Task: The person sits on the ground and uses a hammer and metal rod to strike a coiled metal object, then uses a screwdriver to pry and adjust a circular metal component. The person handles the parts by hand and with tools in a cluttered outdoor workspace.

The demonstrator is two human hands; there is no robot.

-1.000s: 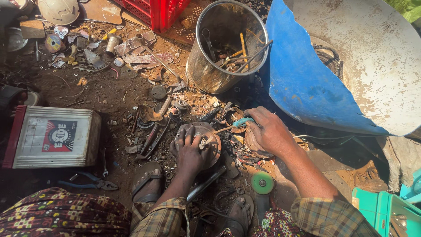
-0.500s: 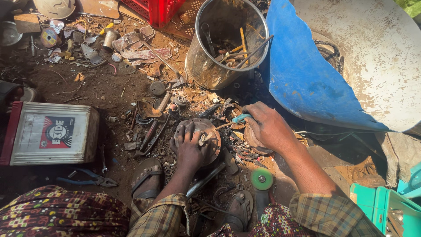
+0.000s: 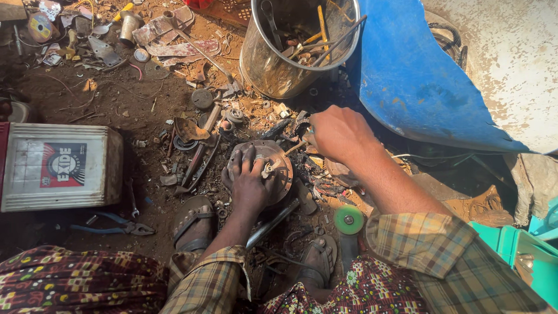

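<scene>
Left hand [image 3: 250,185] lies palm down on a round, rusty metal disc [image 3: 273,160], fingers spread flat across its top and pressing on it rather than gripping. That disc rests on the dirt ground [image 3: 116,110] between the person's two sandalled feet, just in front of them. Right hand [image 3: 340,132] is curled closed around the handle of a thin tool [image 3: 295,147]; only a short bit of the shaft shows, and its tip reaches the disc's right edge. How the fingers wrap the handle is hidden under the back of the hand.

Beyond the disc stands a dented metal bucket [image 3: 273,64] with rods and tools sticking out of it. A torn blue plastic sheet [image 3: 418,81] lies to the right of the bucket. On the left, well apart from the hands, sits a white box-shaped battery [image 3: 35,168] with a red label, and blue-handled pliers [image 3: 113,224] lie on the ground just below it. A small green disc [image 3: 349,220] sits near the right foot. Loose scrap, washers and wire are scattered over the ground all around the disc.
</scene>
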